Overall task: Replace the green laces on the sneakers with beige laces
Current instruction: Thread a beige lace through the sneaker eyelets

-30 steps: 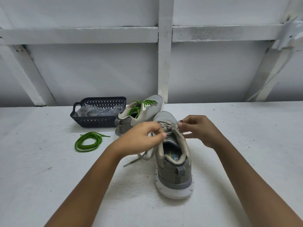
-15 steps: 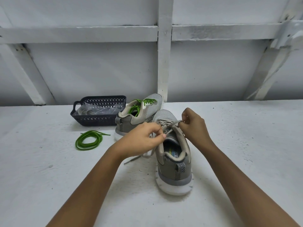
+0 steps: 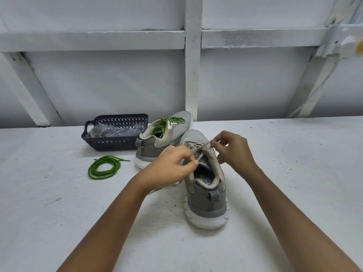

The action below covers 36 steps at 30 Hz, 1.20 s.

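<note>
A grey sneaker [image 3: 206, 201] stands heel toward me in the middle of the white table, threaded with a beige lace [image 3: 202, 149]. My left hand [image 3: 170, 167] pinches one part of that lace at the shoe's left side. My right hand [image 3: 233, 150] pinches the other part over the tongue. A loose lace end trails on the table under my left wrist. Behind it stands the second grey sneaker [image 3: 159, 138], still carrying a green lace [image 3: 170, 121]. A removed green lace [image 3: 104, 167] lies coiled on the table to the left.
A dark plastic basket [image 3: 115, 143] with clear plastic packaging inside sits at the back left, touching the second sneaker. A white wall with beams rises behind the white table [image 3: 294, 173].
My right hand has shifted a little and lifted the beige lace over the tongue. My left hand keeps its pinch in nearly the same place.
</note>
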Tool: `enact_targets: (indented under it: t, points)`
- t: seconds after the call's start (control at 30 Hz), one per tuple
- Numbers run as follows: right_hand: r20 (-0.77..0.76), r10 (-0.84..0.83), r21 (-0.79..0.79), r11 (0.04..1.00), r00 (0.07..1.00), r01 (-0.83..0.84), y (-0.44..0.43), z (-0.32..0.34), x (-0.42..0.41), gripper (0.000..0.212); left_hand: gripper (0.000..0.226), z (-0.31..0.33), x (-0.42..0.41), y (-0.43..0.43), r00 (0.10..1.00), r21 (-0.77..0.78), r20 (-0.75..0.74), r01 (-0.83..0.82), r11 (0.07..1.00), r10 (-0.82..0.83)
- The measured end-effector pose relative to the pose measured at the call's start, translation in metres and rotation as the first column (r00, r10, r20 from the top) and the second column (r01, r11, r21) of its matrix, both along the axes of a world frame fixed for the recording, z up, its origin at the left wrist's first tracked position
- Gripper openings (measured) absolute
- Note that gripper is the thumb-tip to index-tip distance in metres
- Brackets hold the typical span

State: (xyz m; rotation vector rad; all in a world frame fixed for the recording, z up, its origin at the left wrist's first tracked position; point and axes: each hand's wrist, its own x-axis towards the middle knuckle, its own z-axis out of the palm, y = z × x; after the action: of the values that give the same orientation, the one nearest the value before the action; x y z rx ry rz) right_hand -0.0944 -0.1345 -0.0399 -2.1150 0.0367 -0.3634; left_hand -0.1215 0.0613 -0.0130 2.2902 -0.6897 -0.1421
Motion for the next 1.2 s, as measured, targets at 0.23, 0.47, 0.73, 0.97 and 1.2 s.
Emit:
enact_targets:
  t: [0.23, 0.47, 0.73, 0.97, 1.2]
  points:
    - [0.153, -0.099, -0.383, 0.911, 0.983, 0.151, 0.012, -0.003, 0.01, 0.015, 0.02, -0.001, -0.001, -0.001, 1.0, 0.0, -0.011, -0.004, 1.0, 0.004]
    - [-0.133, 0.187, 0.369, 0.921, 0.973, -0.127, 0.005, 0.0, -0.004, 0.011, 0.023, 0.0, -0.003, -0.002, 1.0, -0.045, -0.022, -0.016, 0.999, 0.015]
    - [0.034, 0.194, 0.387, 0.902, 0.98, -0.192, 0.013, -0.033, -0.028, 0.016, 0.023, 0.0, -0.006, 0.0, 0.993, -0.197, -0.112, 0.003, 0.98, -0.026]
    - [0.057, 0.126, 0.443, 0.886, 0.99, -0.138, 0.016, -0.034, -0.029, 0.015, 0.015, 0.009, -0.012, 0.014, 0.863, -0.517, -0.233, 0.281, 0.808, -0.449]
    - [0.043, 0.128, 0.448, 0.884, 0.991, -0.134, 0.016, -0.033, -0.031, 0.016, 0.008, 0.015, -0.014, 0.023, 0.726, -0.539, -0.279, 0.423, 0.728, -0.629]
